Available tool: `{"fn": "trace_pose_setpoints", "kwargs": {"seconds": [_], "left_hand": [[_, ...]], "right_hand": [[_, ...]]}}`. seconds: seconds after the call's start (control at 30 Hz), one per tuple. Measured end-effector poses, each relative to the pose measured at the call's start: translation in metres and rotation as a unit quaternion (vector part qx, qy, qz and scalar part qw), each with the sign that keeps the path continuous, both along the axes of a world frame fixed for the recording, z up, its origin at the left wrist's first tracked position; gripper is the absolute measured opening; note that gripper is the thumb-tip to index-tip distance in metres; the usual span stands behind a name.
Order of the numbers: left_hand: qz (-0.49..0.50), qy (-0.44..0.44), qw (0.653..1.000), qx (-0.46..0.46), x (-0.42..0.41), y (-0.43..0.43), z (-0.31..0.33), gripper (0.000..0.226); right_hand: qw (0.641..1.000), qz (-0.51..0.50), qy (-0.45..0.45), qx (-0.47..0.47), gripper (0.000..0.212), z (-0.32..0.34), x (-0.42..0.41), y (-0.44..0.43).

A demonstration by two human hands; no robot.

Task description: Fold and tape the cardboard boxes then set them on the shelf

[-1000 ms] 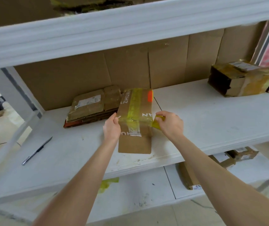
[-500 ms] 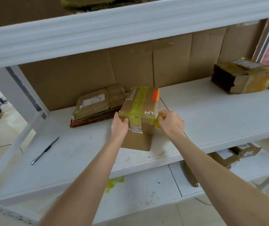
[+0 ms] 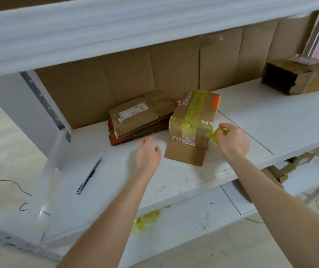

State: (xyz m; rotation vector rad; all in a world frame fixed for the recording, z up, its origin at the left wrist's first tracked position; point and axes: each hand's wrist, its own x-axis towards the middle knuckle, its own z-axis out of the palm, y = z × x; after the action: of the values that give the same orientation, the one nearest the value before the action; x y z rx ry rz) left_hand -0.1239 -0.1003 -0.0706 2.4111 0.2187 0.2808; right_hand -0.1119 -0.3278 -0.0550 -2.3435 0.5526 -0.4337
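Observation:
A brown cardboard box (image 3: 194, 120) wrapped in yellowish tape stands on the white shelf (image 3: 251, 120), with one flap lying flat toward me. My right hand (image 3: 233, 141) is at the box's right side and pinches a yellow tape strip (image 3: 215, 135) that runs off the box. My left hand (image 3: 148, 153) hovers left of the box with relaxed fingers, not touching it. A stack of flattened cardboard boxes (image 3: 139, 117) lies just behind and left of the box.
A black pen-like tool (image 3: 89, 176) lies on the shelf at the left. Taped boxes (image 3: 299, 76) sit at the far right of the shelf. Cardboard lines the back wall. A lower shelf holds more boxes (image 3: 282, 171) and yellow tape scraps (image 3: 147, 219).
My left hand has let go of the box's left side and moved away to the left. The box has turned slightly. My right hand still pinches the tape.

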Motion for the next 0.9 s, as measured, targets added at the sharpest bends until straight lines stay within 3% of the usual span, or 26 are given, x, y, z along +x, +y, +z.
{"fn": "trace_pose_setpoints", "kwargs": {"seconds": [0.17, 0.27, 0.4, 0.5, 0.67, 0.77, 0.9], "left_hand": [[0.065, -0.021, 0.991, 0.118, -0.015, 0.065, -0.010, 0.042], [0.115, 0.040, 0.970, 0.211, -0.018, 0.101, -0.015, 0.046], [0.186, 0.175, 0.940, 0.226, -0.026, 0.132, -0.022, 0.042], [0.173, 0.150, 0.945, 0.234, -0.030, 0.139, -0.032, 0.043], [0.098, 0.079, 0.977, 0.171, -0.018, 0.112, -0.029, 0.041], [0.034, 0.027, 0.997, 0.067, -0.003, 0.076, -0.020, 0.037], [-0.017, -0.044, 0.997, -0.068, 0.021, 0.018, 0.005, 0.030]], "right_hand": [[1.000, -0.015, 0.012, -0.014, 0.035, -0.003, -0.001, 0.027], [0.999, -0.020, 0.017, -0.027, 0.036, -0.003, -0.002, 0.036], [0.999, -0.026, 0.023, -0.027, 0.036, -0.002, -0.002, 0.038], [0.999, -0.025, 0.021, -0.024, 0.036, -0.002, -0.003, 0.038], [0.999, -0.020, 0.013, -0.021, 0.036, -0.001, -0.003, 0.035], [1.000, -0.010, 0.007, -0.012, 0.036, 0.001, -0.003, 0.030], [1.000, 0.010, -0.002, 0.003, 0.036, 0.001, 0.001, 0.020]]}}
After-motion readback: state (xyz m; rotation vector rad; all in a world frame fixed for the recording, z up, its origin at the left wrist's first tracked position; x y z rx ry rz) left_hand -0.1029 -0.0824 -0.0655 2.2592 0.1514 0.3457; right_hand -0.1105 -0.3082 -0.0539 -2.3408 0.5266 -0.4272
